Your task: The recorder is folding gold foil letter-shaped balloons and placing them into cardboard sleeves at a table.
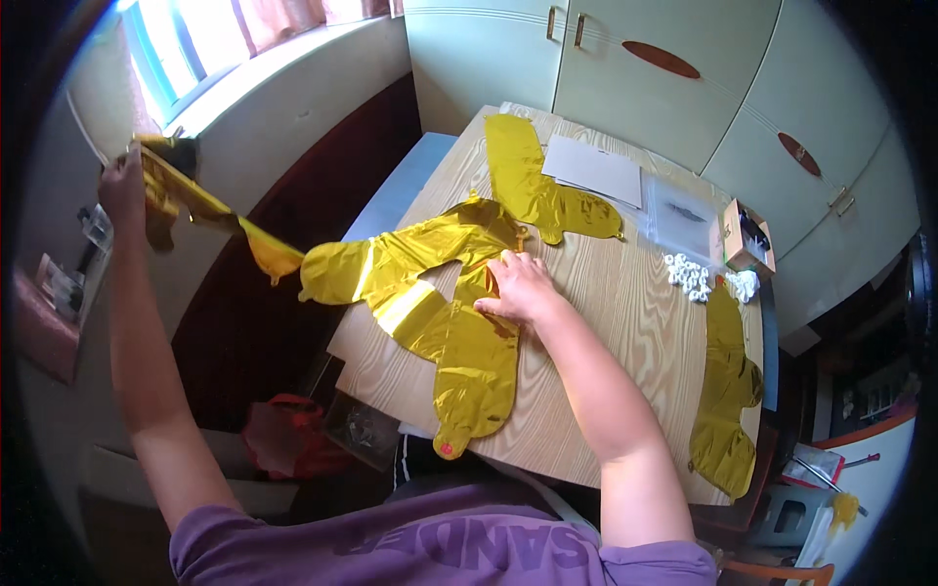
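The left hand (122, 186), raised well off the table (625, 322), pinches a gold foil strip (210, 210) taut, while the right hand (523, 288), fingers pressed flat together, pins the overlapping foil balloons (459, 332) on the tabletop so they cannot slide.

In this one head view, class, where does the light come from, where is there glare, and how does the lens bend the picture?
Head view: daylight enters from the window upper left, overexposed; bright glare streaks the gold foil balloons on the table; fisheye curves the cupboard doors; dark vignette rings the corners.
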`<state>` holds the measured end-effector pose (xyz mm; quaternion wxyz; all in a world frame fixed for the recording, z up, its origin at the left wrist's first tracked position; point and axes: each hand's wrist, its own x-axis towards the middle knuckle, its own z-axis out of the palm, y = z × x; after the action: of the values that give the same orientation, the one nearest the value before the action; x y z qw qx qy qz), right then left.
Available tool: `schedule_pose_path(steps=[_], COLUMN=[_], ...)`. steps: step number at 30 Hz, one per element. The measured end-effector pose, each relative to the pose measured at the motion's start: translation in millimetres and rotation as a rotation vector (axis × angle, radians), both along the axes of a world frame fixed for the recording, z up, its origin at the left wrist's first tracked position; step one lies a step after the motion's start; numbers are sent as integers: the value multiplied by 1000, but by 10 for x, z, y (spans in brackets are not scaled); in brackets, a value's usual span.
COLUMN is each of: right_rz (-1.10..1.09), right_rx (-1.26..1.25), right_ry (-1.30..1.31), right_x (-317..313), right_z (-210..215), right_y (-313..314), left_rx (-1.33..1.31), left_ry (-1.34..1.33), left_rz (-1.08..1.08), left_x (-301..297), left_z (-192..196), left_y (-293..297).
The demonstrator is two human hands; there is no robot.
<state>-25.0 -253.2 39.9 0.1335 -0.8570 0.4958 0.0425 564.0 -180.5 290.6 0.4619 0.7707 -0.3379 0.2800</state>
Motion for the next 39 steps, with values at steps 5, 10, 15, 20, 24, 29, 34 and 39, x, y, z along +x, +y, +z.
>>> schedule_pose_path(steps=[5, 10, 15, 20, 24, 29, 34, 39], right_rz=[-30, -3, 3, -310, -397, -514, -553, -573], right_rx=[-29, -47, -44, -19, 861, 766, 497, -212], right_ry=[-27, -77, -83, -967, -1532, -1588, -1088, -650], right_x=[16, 111, 111, -494, -1101, -2037, -2054, -2537], right_z=[-143, -118, -86, -182, 237, 186, 487, 146], right_y=[-3, 17, -5, 256, 1058, 1442, 1603, 1396], left_rx=[-148, -53, -263, 331, 946, 1008, 704, 295], left_ry=[-285, -168, 139, -194, -9, -565, -544, 26], left_rz=[-116, 254, -697, -1141, -1359, -1703, -1880, -1759], left_x=[-1040, -432, -1481, -3588, -4845, -5865, -6090, -4924], left_z=[654, 1550, 1302, -154, -1217, -1724, -1929, -2111], left_y=[30, 440, 795, 797, 822, 913, 1193, 951])
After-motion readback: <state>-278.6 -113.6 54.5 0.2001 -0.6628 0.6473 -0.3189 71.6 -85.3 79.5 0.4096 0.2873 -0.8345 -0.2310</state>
